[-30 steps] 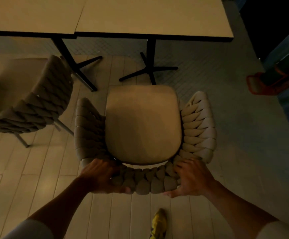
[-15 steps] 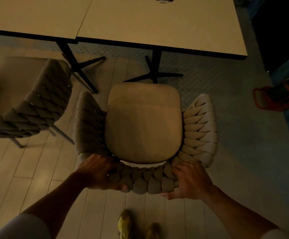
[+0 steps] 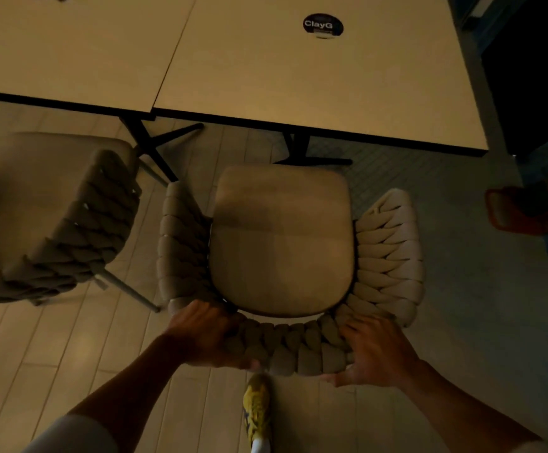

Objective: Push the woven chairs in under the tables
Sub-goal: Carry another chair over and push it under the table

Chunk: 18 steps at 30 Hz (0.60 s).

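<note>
The beige woven-rope armchair with the padded tan seat (image 3: 282,243) stood in the middle of the frame, front edge facing the pale, black-edged table top (image 3: 298,76) in the upper right. You held it by the curved back: your left hand (image 3: 204,335) wrapped over the rope weave at the lower-left corner, your right hand (image 3: 377,351) gripped the lower-right corner with the fingers over the top and the thumb below.

Compared with a second before, the gap between seat and table edge had narrowed. The black pedestal foot (image 3: 302,152) now showed only just above the seat's front, where earlier it lay well apart from it, and your yellow shoe (image 3: 258,410) had stepped up beneath the chair back. The push was under way, but no part of the seat was under the top yet, so most of the travel looked to be left.

A second, darker woven chair (image 3: 53,207) stood at the left, also out from the adjoining pale table (image 3: 70,44). A round black sticker (image 3: 323,25) sat on the right-hand top, and a red object (image 3: 524,207), too dim to identify, lay at the right edge.
</note>
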Tool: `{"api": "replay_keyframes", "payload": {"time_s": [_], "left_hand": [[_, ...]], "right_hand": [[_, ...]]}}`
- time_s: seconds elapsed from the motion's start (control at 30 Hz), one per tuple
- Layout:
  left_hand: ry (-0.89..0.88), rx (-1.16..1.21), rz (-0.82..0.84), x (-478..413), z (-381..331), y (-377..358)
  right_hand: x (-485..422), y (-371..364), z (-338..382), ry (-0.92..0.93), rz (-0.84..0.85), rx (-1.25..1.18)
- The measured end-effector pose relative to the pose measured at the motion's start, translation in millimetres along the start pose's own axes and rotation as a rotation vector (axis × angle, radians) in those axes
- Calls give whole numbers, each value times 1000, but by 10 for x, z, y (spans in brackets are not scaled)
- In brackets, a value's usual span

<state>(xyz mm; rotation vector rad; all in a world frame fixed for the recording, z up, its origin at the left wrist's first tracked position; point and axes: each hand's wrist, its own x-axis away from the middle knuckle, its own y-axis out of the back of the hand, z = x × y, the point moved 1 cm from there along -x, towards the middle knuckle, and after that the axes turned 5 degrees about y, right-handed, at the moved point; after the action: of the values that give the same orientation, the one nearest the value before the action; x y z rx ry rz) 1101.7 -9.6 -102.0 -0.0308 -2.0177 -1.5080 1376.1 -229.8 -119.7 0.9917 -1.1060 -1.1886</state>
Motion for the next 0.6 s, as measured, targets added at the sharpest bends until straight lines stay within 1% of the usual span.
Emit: {"api": "replay_keyframes", "payload": {"time_s": [0.13, 0.3, 0.6], "left_hand": [[-6, 4, -13, -219, 193, 162], [-17, 5, 11, -471, 344, 389], [29, 10, -15, -939, 618, 516]], "right_hand": [[-277, 64, -146, -3, -8, 13], [-567, 113, -376, -19, 39, 1], [-994, 220, -706, -18, 35, 24]]}}
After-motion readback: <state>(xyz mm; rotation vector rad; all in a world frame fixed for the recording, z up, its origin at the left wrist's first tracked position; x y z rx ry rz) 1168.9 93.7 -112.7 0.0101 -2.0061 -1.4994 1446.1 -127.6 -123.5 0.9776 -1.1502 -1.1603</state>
